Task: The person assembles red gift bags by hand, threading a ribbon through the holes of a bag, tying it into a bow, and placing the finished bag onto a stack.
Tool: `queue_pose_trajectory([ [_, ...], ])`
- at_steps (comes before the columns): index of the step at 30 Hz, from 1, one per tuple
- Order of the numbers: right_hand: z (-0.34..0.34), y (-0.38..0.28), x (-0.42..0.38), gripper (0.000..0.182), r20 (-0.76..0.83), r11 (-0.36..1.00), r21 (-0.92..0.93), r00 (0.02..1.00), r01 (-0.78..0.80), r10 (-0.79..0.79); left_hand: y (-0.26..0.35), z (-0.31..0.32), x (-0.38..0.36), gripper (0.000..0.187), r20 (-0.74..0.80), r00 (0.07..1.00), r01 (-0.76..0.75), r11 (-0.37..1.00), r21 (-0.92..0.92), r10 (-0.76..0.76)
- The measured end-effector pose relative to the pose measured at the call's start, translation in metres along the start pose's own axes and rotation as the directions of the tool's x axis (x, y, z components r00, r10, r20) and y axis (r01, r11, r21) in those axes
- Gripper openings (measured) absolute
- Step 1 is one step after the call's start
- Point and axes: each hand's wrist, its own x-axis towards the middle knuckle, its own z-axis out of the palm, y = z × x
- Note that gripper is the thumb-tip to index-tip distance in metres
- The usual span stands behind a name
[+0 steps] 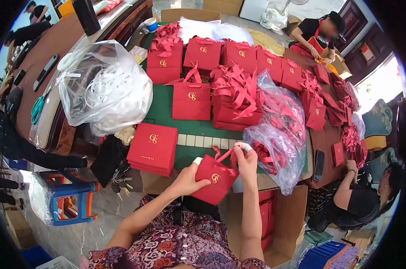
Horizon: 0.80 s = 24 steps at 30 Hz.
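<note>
A small red paper gift bag [214,178] with a gold logo is tilted in front of my body. My left hand [188,180] grips its left side, thumb across the front. Above the bag's right corner, my right hand [246,162] pinches a red ribbon [225,155] that loops from the bag's top. White coverings show on a fingertip of each hand. To the left lies a stack of flat red bags [152,147]. A row of pale rectangular pieces [198,141] runs along the green mat [160,107] beyond my hands.
Ribboned red bags [236,101] stand in groups across the table. Clear plastic sacks hold white cord [115,89] at left and red ribbon [274,157] at right. A cardboard box [292,224] stands below right. Stools [73,197] are left. Co-workers [317,36] sit at right.
</note>
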Motion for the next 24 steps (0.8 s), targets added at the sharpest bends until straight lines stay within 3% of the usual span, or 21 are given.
queue_pose_trajectory([
  [3,0.001,-0.013,0.011,0.012,-0.026,0.999,-0.037,0.999,0.034,-0.035,0.013,-0.004,-0.016,0.079,0.052,0.998,0.04,0.993,0.114,-0.047],
  [6,0.012,-0.017,0.016,0.012,-0.048,0.994,-0.08,0.996,0.077,-0.081,0.008,-0.003,-0.03,0.068,-0.017,0.998,-0.053,0.999,0.01,0.053],
  [10,0.018,-0.011,0.017,0.012,-0.009,0.988,-0.114,0.994,0.105,-0.106,0.012,-0.012,-0.037,0.068,-0.006,1.0,-0.012,1.0,-0.002,0.012],
  [15,0.015,0.006,0.022,0.017,-0.013,0.998,-0.031,0.998,0.061,-0.062,-0.008,-0.015,-0.03,0.065,-0.003,0.998,-0.066,0.983,-0.169,0.067],
  [17,0.009,0.008,0.02,0.022,0.021,0.996,-0.088,1.0,0.018,-0.016,-0.008,-0.024,-0.023,0.06,0.01,0.998,-0.06,0.97,-0.234,0.064],
  [19,0.009,0.009,0.013,0.025,-0.066,0.994,0.079,0.995,0.079,-0.073,0.01,-0.043,-0.016,0.059,-0.009,0.999,-0.051,0.914,-0.402,0.052],
  [20,0.008,0.01,0.005,0.023,-0.13,0.985,0.027,0.977,0.171,-0.166,0.021,-0.056,-0.012,0.059,-0.136,0.986,-0.124,0.978,-0.17,0.101],
  [21,0.008,0.012,-0.004,0.023,-0.129,0.984,0.028,0.977,0.175,-0.17,0.033,-0.068,-0.006,0.059,-0.133,0.99,-0.102,0.91,-0.403,0.052],
  [22,0.006,0.016,-0.014,0.022,-0.151,0.979,-0.067,0.968,0.194,-0.202,0.032,-0.08,0.006,0.056,-0.193,0.98,-0.123,0.901,-0.415,0.045],
  [24,0.006,0.018,-0.038,0.017,-0.163,0.941,-0.263,0.952,0.212,-0.26,0.02,-0.104,0.038,0.05,-0.378,0.922,-0.189,0.946,-0.264,0.079],
])
